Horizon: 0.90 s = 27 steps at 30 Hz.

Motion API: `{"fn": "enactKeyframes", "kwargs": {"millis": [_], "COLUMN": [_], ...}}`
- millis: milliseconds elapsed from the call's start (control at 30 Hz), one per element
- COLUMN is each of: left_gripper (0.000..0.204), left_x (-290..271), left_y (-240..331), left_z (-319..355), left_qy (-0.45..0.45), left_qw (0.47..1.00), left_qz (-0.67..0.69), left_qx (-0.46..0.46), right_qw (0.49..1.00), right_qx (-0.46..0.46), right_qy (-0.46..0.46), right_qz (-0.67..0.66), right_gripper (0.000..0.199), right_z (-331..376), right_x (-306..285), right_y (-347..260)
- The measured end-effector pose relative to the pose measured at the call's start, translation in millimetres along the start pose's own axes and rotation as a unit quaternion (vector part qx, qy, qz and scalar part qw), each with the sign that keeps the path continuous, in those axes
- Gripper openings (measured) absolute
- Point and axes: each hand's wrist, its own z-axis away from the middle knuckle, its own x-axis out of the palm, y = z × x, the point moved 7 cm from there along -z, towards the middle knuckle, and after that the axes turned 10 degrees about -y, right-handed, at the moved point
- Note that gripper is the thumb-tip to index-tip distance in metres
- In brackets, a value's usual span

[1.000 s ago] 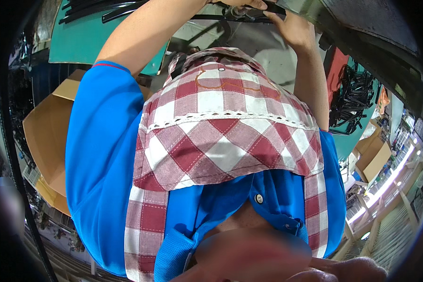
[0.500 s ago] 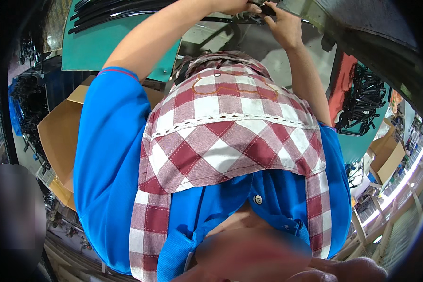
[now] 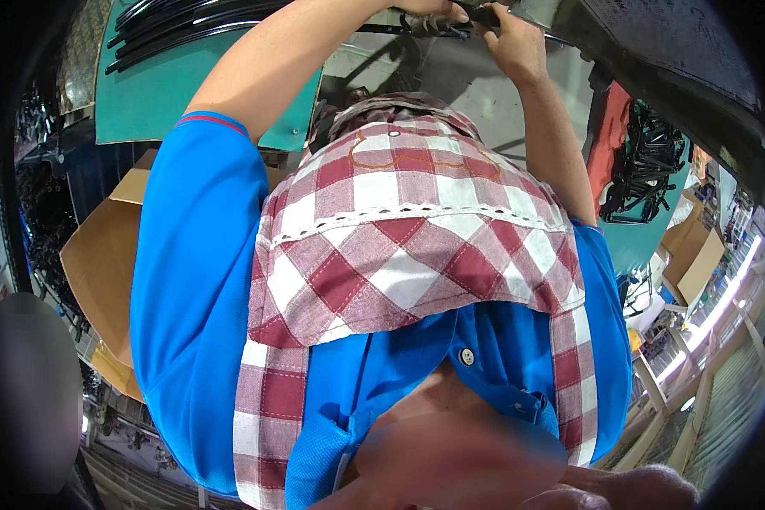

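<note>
Both hands are at the top edge, where the frame cuts part of them off. My left hand [image 3: 433, 7] has its fingers closed at the left end of a small black part [image 3: 483, 15]. My right hand [image 3: 518, 44] pinches the same part from the right, thumb and forefinger pressed together. What kind of part it is cannot be made out. Just below the fingers a long thin black rod [image 3: 382, 29] runs sideways past both hands. Whether it joins the part is unclear.
On a green tabletop [image 3: 144, 106] at the left lies a bundle of long black rods [image 3: 178, 30]. An open cardboard box [image 3: 102, 263] stands below it. To the right, black metal pieces [image 3: 646, 166] are heaped beside a red sheet [image 3: 610, 132]. A dark machine body [image 3: 671, 59] overhangs the upper right.
My view has shifted slightly, so the tabletop and the rods sit a little further left and higher. Both hands stay together at the black part, with my right hand's fingers slightly moved.
</note>
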Motion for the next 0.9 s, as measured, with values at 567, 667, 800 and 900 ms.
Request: {"fn": "enactKeyframes", "kwargs": {"millis": [567, 667, 800, 900], "left_gripper": [0.043, 0.038, 0.029, 0.026], "left_x": [-26, -28, -31, -22], "left_y": [12, 9, 4, -3], "left_z": [42, 45, 51, 54], "left_qy": [-0.015, 0.034, 0.022, 0.028], "left_qw": [0.985, 0.984, 0.983, 0.991], "left_qz": [-0.07, -0.089, -0.076, -0.061], "left_qx": [-0.154, -0.149, -0.164, -0.118], "right_qw": [0.987, 0.99, 0.992, 0.98], "right_qx": [-0.04, -0.035, -0.031, -0.073], "right_qy": [0.127, 0.112, 0.096, 0.157], "right_qz": [0.093, 0.078, 0.074, 0.102], "right_gripper": [0.04, 0.041, 0.043, 0.04], "right_z": [12, 14, 19, 25], "right_x": [-18, -16, -21, -28], "right_y": [-7, -1, -5, -11]}}
